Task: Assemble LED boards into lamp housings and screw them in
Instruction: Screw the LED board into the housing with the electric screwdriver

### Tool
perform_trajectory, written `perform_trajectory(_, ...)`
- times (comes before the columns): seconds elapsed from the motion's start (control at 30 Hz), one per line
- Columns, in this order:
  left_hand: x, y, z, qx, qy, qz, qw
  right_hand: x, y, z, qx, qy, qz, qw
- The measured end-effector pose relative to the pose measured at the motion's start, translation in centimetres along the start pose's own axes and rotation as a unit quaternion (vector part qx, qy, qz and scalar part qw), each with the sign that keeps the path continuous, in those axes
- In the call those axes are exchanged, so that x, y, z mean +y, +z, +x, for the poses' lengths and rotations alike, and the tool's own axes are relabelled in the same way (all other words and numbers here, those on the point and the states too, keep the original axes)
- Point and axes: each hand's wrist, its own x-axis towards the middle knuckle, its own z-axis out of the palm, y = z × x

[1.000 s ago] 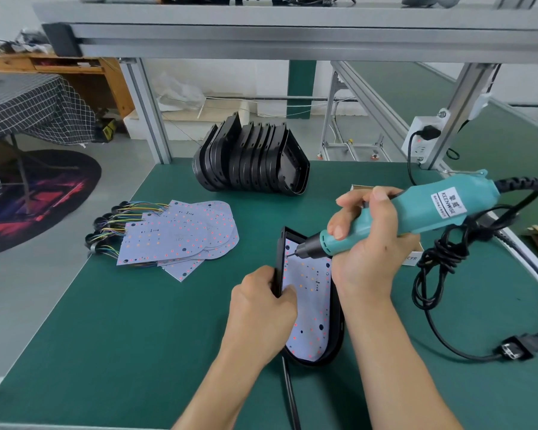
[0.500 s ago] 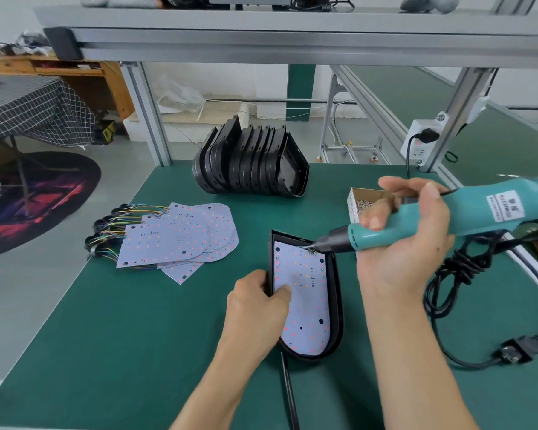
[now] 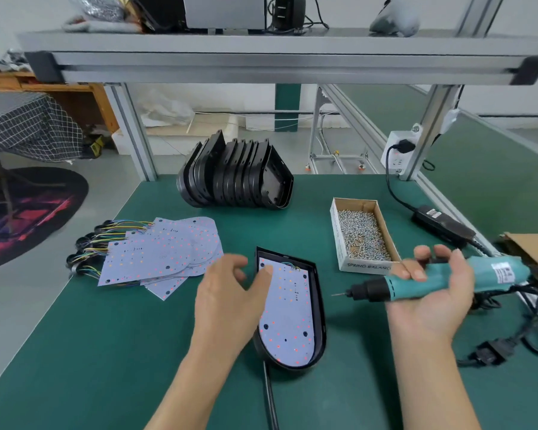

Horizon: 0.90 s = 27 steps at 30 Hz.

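A black lamp housing point(image 3: 319, 308) lies on the green table with a white LED board point(image 3: 289, 315) seated inside it. My left hand point(image 3: 227, 301) hovers at the housing's left edge, fingers loosely spread, thumb over the board's upper left corner. My right hand point(image 3: 432, 290), palm up to the right of the housing, holds a teal electric screwdriver point(image 3: 429, 282) lying sideways, its bit pointing left and clear of the board. A cardboard box of screws point(image 3: 362, 234) sits just behind the right hand.
Several loose LED boards with coloured wires point(image 3: 159, 251) lie at the left. A row of empty black housings point(image 3: 236, 175) stands at the back. The screwdriver's cable and power adapter point(image 3: 441, 225) trail along the right edge. An aluminium frame shelf point(image 3: 277, 62) spans overhead.
My right hand drew the screwdriver off the board and away to the right, turning palm up. My left hand let go of the housing's edge and lifted. The screw box came into view.
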Motion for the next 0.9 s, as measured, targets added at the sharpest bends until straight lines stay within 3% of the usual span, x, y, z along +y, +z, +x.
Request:
perform_trajectory(0.03,0.9,0.0,0.5,0.027,0.048,-0.020,0.998,-0.1,0.1,0.1,-0.005,0.026,0.045,0.999)
perform_trajectory(0.1,3.3,0.8,1.9,0.011,0.138,-0.033,0.990,-0.3,-0.1,0.6,0.001,0.043,0.076,0.996)
perform_trajectory(0.23,9.0,5.8,5.0,-0.162,0.274,0.137,0.938,-0.4,0.0,0.8,0.021,0.047,0.097,0.994)
perform_trajectory(0.33,11.8,10.5,6.7,-0.225,0.326,0.266,0.879,-0.5,-0.3,0.6,0.028,0.052,0.096,0.994)
perform_trajectory(0.57,12.9,15.9,8.8,-0.237,0.391,0.467,0.757,-0.4,-0.6,0.7,0.035,0.077,0.107,0.991)
perform_trajectory(0.9,12.4,16.5,8.9,-0.252,0.413,0.453,0.749,-0.2,-0.4,0.4,0.018,0.086,0.101,0.991)
